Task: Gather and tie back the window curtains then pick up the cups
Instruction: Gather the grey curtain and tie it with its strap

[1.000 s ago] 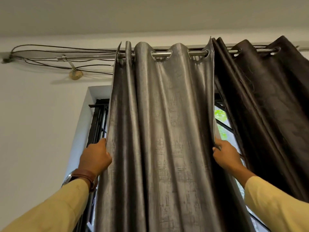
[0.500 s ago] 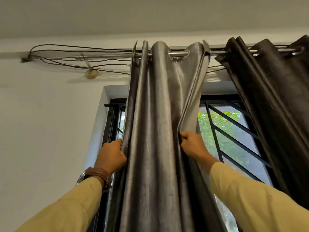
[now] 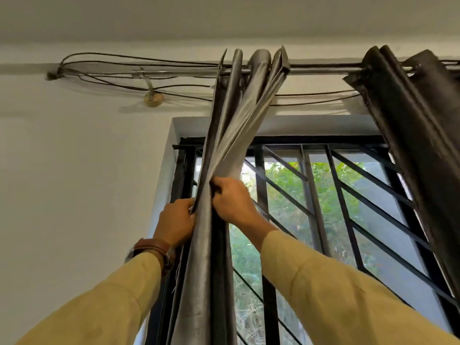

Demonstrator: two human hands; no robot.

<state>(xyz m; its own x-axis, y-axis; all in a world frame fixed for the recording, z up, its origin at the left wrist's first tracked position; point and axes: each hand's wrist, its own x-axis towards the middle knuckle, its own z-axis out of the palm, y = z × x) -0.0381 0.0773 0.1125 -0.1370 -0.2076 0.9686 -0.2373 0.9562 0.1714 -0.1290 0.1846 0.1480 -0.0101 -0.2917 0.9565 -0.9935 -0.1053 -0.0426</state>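
One grey curtain (image 3: 239, 115), bunched into tight folds, is gripped by the left hand (image 3: 175, 220) and the right hand (image 3: 231, 202) before a barred window (image 3: 316, 207).

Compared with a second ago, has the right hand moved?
Yes. The right hand has swept left, towards the left side of the window frame, bunching the grey curtain against the left hand.
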